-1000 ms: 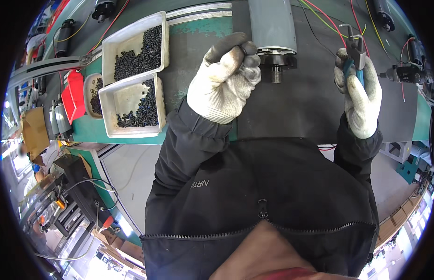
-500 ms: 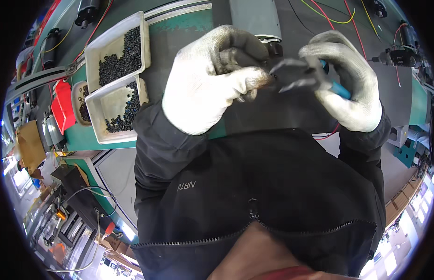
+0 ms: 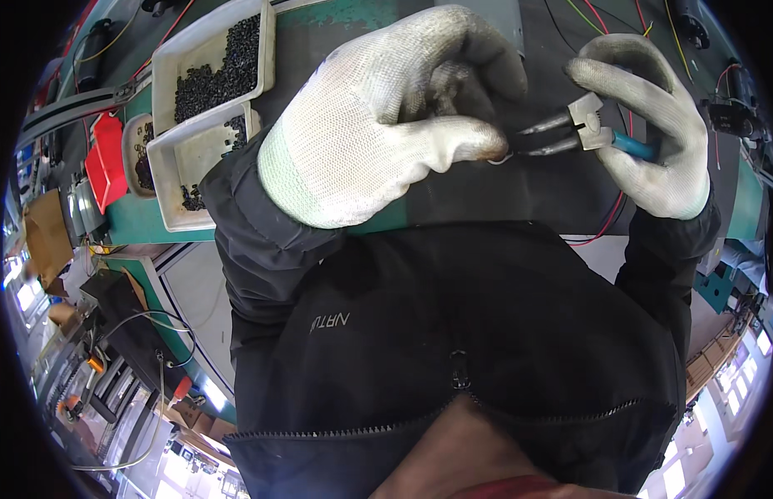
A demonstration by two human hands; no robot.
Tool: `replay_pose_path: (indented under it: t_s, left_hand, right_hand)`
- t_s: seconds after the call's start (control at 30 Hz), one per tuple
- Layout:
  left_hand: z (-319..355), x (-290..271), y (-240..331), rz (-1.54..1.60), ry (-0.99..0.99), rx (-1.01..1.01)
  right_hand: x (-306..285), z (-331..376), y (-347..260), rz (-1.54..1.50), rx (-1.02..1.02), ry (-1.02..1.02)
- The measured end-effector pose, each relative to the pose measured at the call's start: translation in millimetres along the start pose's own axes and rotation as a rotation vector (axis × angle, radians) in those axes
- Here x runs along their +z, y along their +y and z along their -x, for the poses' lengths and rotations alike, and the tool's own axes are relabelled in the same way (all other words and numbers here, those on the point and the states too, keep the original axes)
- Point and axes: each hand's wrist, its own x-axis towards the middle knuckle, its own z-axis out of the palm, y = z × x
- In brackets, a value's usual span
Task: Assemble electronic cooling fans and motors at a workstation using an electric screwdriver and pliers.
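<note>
My left hand [image 3: 386, 108], in a white knit glove with dark-stained fingertips, is raised over the dark mat with its fingers curled. A small, thin curved piece [image 3: 500, 160] glints beside the thumb tip; what the fingers hold is mostly hidden. My right hand [image 3: 665, 125], gloved the same way, grips pliers [image 3: 589, 122] with blue handles and two slim, separated jaws. Those jaws point left, their tips close to my left thumb. Partly behind my left hand is a grey cylindrical housing [image 3: 504, 21].
Two white bins [image 3: 160, 187] of small black parts stand at left. Beside them are a small tray [image 3: 130, 170] of brownish parts and a red container [image 3: 108, 162]. Coloured wires [image 3: 637, 17] and dark motor-like units [image 3: 730, 116] lie at right on the green bench [image 3: 166, 229].
My left hand has moved up and looks larger. The pliers have shifted right with my right hand, and their jaws show more sharply. The grey housing shows less.
</note>
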Motion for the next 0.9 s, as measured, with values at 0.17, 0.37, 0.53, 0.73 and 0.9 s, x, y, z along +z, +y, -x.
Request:
replay_pose_path:
  t_s: [0.17, 0.37, 0.53, 0.73, 0.9]
  left_hand:
    - [1, -10, 2, 0.163, -0.117, 0.005]
    - [-5, -10, 7, 0.02, -0.084, -0.04]
    - [-5, -11, 1, 0.107, -0.14, 0.024]
    - [-3, -3, -13, 0.129, -0.056, -0.033]
    - [-7, -6, -16, 0.071, -0.015, 0.086]
  right_hand:
    - [1, -2, 5, -0.013, -0.004, -0.099]
    - [-4, 3, 7, -0.008, -0.034, -0.052]
    - [-5, -5, 5, 0.015, -0.071, -0.083]
    - [-1, -4, 3, 0.06, -0.118, -0.075]
    - [1, -7, 0, 0.173, -0.153, -0.038]
